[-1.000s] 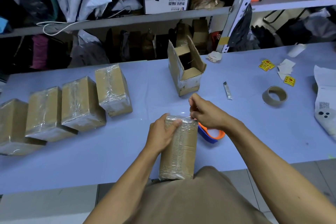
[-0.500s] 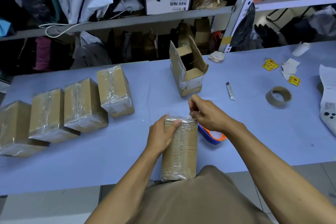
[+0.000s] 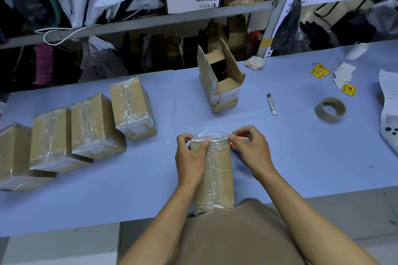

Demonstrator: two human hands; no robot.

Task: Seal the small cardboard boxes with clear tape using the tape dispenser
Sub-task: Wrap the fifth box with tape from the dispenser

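Head view: taking the open cardboard box (image 3: 218,84) that stands with its flaps up as the landmark, the box being sealed (image 3: 212,173) lies well on the near side of it, straight toward the person, its near end pressed against the person's shirt and its far end pointing back at the landmark. So its long axis runs away from the body, and the far end, wrapped in shiny clear tape, is the part both hands meet on. The left hand (image 3: 190,157) grips the left edge of that far end, fingers curled over the far corner and the thumb laid flat on the taped top. The right hand (image 3: 249,148) sits at the right far corner with thumb and forefinger pinched together at the tape edge; whether they hold a loose tail of tape or merely press it down I cannot tell. A thin glint of tape rises just beyond the far end. Only an orange sliver of the tape dispenser (image 3: 230,144) shows, tucked under the right hand and just beside the box, so the right hand is plainly the nearer one to it. Four taped boxes (image 3: 94,127) sit in a row off to the landmark's left and nearer; a bare tape core (image 3: 330,109) lies to its right.
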